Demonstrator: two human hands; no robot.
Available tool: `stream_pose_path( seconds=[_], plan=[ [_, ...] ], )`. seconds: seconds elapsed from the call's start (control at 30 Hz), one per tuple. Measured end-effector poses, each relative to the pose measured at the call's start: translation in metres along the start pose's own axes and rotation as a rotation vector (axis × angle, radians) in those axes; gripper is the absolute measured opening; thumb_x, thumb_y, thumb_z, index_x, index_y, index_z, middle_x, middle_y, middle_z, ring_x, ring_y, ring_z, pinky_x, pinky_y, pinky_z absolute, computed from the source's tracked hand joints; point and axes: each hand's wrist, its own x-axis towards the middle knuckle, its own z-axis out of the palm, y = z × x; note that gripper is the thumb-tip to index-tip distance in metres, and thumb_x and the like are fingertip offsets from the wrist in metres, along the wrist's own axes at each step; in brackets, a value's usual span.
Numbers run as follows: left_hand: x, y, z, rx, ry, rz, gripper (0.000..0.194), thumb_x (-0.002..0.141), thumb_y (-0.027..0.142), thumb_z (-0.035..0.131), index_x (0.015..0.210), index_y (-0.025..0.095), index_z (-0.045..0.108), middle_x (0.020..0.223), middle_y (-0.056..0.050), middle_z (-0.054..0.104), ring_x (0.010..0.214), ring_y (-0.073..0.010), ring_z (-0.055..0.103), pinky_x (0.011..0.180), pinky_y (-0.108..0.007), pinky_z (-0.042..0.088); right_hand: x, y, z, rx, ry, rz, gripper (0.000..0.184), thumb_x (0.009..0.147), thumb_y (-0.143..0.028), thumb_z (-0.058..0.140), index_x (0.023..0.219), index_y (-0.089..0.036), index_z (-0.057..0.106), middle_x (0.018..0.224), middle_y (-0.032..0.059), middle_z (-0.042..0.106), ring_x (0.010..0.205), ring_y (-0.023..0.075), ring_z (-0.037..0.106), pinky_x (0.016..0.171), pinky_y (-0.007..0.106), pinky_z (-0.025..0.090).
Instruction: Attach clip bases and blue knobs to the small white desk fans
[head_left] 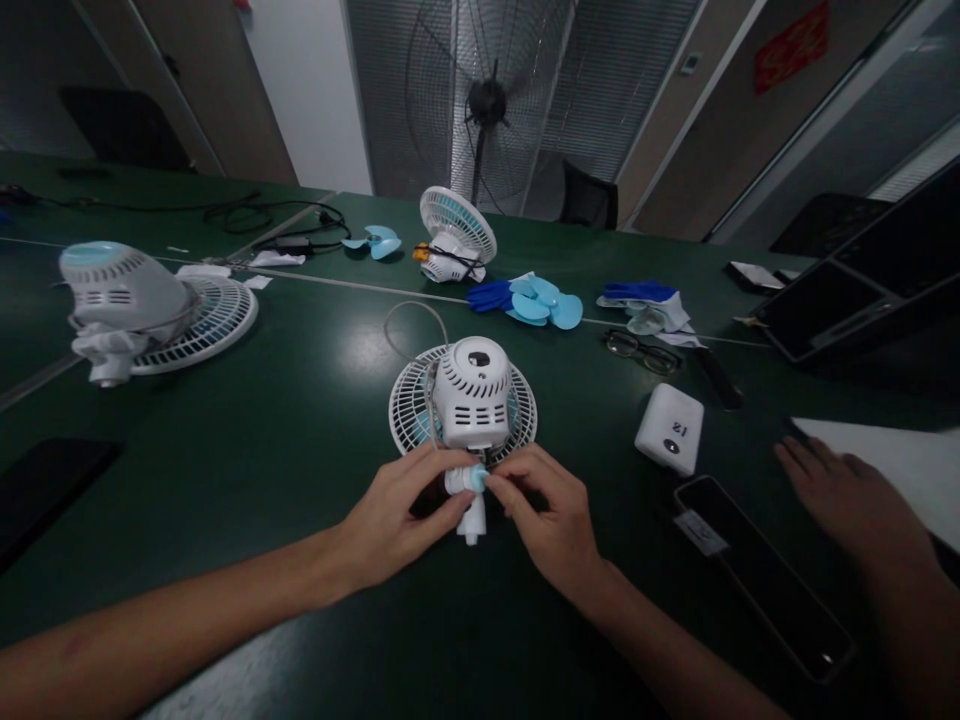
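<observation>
A small white fan [474, 400] lies grille-down on the dark green table in front of me, its vented motor housing facing up. At its near end is a white neck piece [471, 522] with a light-blue knob [478, 478]. My left hand [409, 510] pinches the neck piece from the left, thumb and fingers around it. From the right, the fingertips of my right hand [551, 505] are closed on the light-blue knob. A thin cord [416, 308] loops from the fan's left side. Whether anything small sits between my right fingertips is hidden.
Another fan [127, 300] lies at left, a third [456, 235] behind. Blue fan blades [546, 302], gloves [649, 305], glasses [641, 350], a white box-like device [671, 428] and a phone [765, 580] are around. Another person's hand [847, 490] rests at right beside paper.
</observation>
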Motion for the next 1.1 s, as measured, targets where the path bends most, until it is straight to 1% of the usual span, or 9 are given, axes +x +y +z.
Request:
stream_pose_path(
  seconds=[0.03,0.13,0.2,0.33,0.57,0.77,0.9,1.03,1.1],
  plan=[
    [0.0003,0.0003,-0.0003,-0.009,0.0,0.004,0.029,0.103,0.025,0.063,0.131,0.025,0.06,0.114,-0.005,0.069,0.098,-0.0186,0.067,0.085,-0.031,0.055,-0.0006,-0.0011,-0.0008,-0.006,-0.001,-0.029,0.006,0.097,-0.016,0.068,0.1,-0.021,0.069,0.09,0.0015,0.064,0.076,0.0138,0.064,0.062,0.026,0.055],
    [0.0005,0.0005,-0.0011,-0.03,0.004,0.001,0.03,0.103,0.024,0.062,0.133,0.026,0.061,0.118,-0.005,0.068,0.104,-0.0192,0.066,0.09,-0.032,0.054,-0.0038,-0.0024,-0.0026,-0.018,-0.028,-0.147,0.032,0.096,-0.009,0.065,0.126,-0.022,0.066,0.107,0.0057,0.068,0.088,0.0161,0.068,0.072,0.029,0.059],
    [0.0002,0.0003,-0.0014,-0.028,0.011,-0.01,0.029,0.103,0.023,0.062,0.132,0.026,0.061,0.119,-0.005,0.068,0.105,-0.0197,0.066,0.092,-0.033,0.054,-0.0057,-0.0014,-0.0027,-0.036,-0.056,-0.214,0.04,0.098,-0.005,0.06,0.133,-0.023,0.065,0.115,0.0073,0.069,0.097,0.0172,0.069,0.08,0.031,0.062],
    [-0.0003,0.0006,-0.0018,-0.027,0.006,-0.022,0.029,0.102,0.022,0.062,0.131,0.025,0.061,0.116,-0.005,0.068,0.103,-0.02,0.065,0.092,-0.034,0.053,-0.006,0.0022,-0.0024,-0.059,-0.056,-0.232,0.042,0.1,-0.002,0.056,0.134,-0.024,0.066,0.114,0.0065,0.071,0.094,0.0158,0.071,0.08,0.029,0.064],
    [0.0024,0.0037,-0.0031,-0.038,-0.006,0.006,0.033,0.103,0.021,0.06,0.136,0.026,0.061,0.12,-0.006,0.065,0.106,-0.02,0.065,0.093,-0.035,0.055,-0.0028,-0.0009,-0.0043,-0.14,-0.037,-0.315,0.042,0.099,-0.003,0.061,0.136,-0.022,0.065,0.113,0.0073,0.074,0.096,0.0163,0.072,0.082,0.029,0.063],
    [0.001,0.0013,-0.0031,-0.012,-0.045,0.017,0.035,0.104,0.023,0.057,0.139,0.025,0.059,0.125,-0.008,0.064,0.111,-0.022,0.064,0.097,-0.039,0.056,-0.0049,-0.0012,-0.0045,-0.121,-0.034,-0.331,0.038,0.097,-0.004,0.064,0.13,-0.022,0.065,0.109,0.0063,0.076,0.099,0.0182,0.074,0.085,0.031,0.063],
    [0.0,0.001,-0.001,0.008,-0.025,0.015,0.04,0.103,0.023,0.058,0.142,0.024,0.054,0.126,-0.009,0.065,0.109,-0.0226,0.065,0.096,-0.039,0.057,-0.0067,0.0,-0.0043,-0.071,-0.084,-0.386,0.043,0.095,-0.002,0.063,0.132,-0.024,0.06,0.111,0.0057,0.077,0.099,0.0189,0.075,0.084,0.034,0.063],
    [0.001,0.0014,-0.0001,0.024,-0.028,0.025,0.033,0.102,0.023,0.056,0.135,0.022,0.056,0.118,-0.008,0.066,0.103,-0.0221,0.066,0.091,-0.038,0.058,-0.0078,-0.0013,-0.0028,-0.049,-0.107,-0.425,0.051,0.093,0.002,0.059,0.138,-0.023,0.056,0.118,0.0074,0.076,0.105,0.0197,0.075,0.087,0.036,0.063],
    [0.0009,0.0012,-0.0001,0.03,-0.046,0.015,0.034,0.103,0.022,0.055,0.137,0.023,0.056,0.122,-0.009,0.065,0.108,-0.0228,0.066,0.095,-0.04,0.057,-0.0076,-0.0022,-0.002,-0.051,-0.108,-0.434,0.054,0.093,0.003,0.057,0.141,-0.023,0.054,0.123,0.0085,0.075,0.111,0.0207,0.074,0.09,0.037,0.063]
  ],
)
